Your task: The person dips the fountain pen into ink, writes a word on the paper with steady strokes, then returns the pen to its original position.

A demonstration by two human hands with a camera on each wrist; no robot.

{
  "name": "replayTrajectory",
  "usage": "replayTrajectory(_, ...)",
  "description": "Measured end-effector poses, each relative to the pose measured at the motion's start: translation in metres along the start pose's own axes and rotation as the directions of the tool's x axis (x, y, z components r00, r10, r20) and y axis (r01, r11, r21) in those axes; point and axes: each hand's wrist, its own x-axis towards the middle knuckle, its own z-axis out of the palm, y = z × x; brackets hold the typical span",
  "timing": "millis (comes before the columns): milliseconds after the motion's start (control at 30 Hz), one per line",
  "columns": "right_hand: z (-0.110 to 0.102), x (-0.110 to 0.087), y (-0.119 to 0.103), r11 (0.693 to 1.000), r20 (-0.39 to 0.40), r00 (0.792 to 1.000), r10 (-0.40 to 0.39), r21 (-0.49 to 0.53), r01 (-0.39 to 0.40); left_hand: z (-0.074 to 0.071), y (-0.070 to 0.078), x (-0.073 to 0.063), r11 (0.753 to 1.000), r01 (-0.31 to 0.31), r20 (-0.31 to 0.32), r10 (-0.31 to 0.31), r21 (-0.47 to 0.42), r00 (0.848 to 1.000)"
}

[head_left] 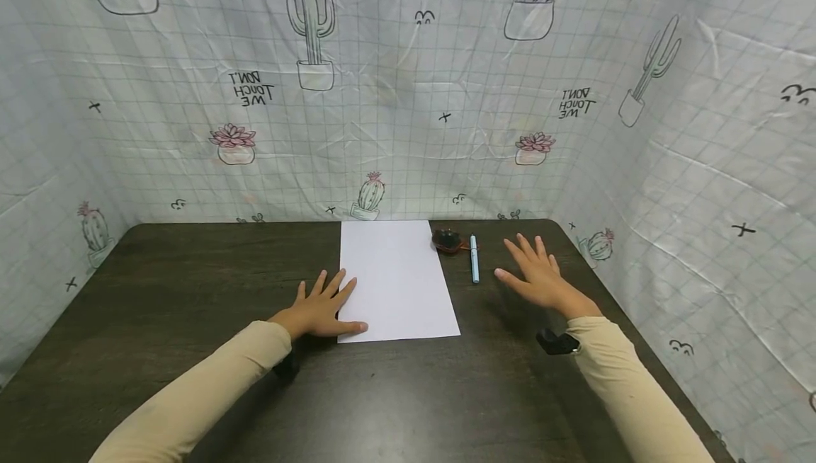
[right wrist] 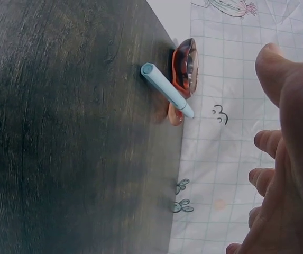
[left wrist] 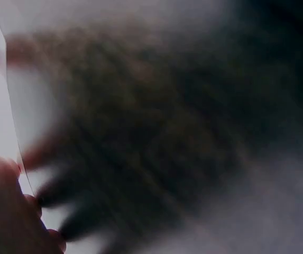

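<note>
A blank white sheet of paper [head_left: 398, 282] lies on the dark table, reaching to its back edge. My left hand [head_left: 316, 313] rests at the sheet's left edge, fingers spread, with thumb and fingertips over the paper. My right hand [head_left: 538, 275] is held above the table on the right, fingers spread, holding nothing. Left of it lies a light blue pen [head_left: 474, 261], seen also in the right wrist view as a pale blue barrel [right wrist: 164, 87]. Beside the pen is a glossy dark, rounded object [head_left: 448, 240] with an orange-brown rim; its kind is unclear.
The dark wooden table [head_left: 395, 406] extends on both sides of the sheet. A white gridded cloth [head_left: 395, 109] with cactus drawings hangs behind it and along the sides. Much of the left wrist view is dark and blurred.
</note>
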Motion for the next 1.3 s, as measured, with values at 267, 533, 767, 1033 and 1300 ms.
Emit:
replayTrajectory(267,0.004,0.007,-0.002,0.999,0.002,1.000,-0.007,0.047,0.007,0.000,0.000,0.000,1.000,0.004,0.008,-0.004,-0.004,1.000)
replayTrajectory(533,0.010,0.015,-0.006,0.991,0.035,0.999,-0.012,0.135,0.008,-0.003,0.003,-0.003,1.000,0.007,0.014,-0.007,-0.021,1.000)
replayTrajectory(767,0.018,0.026,-0.005,0.954,0.089,0.996,-0.006,0.300,-0.021,-0.003,0.002,-0.002,1.000,0.009,0.017,-0.008,-0.013,1.000)
replayTrajectory(1033,0.028,0.044,0.000,0.827,0.148,0.988,0.044,0.549,-0.119,-0.002,0.000,-0.001,1.000,0.012,0.023,-0.012,-0.002,1.000)
replayTrajectory(1300,0.044,0.062,0.001,0.605,0.144,0.982,0.125,0.773,-0.190,-0.002,-0.001,-0.001,1.000,0.014,0.022,-0.014,0.004,1.000)
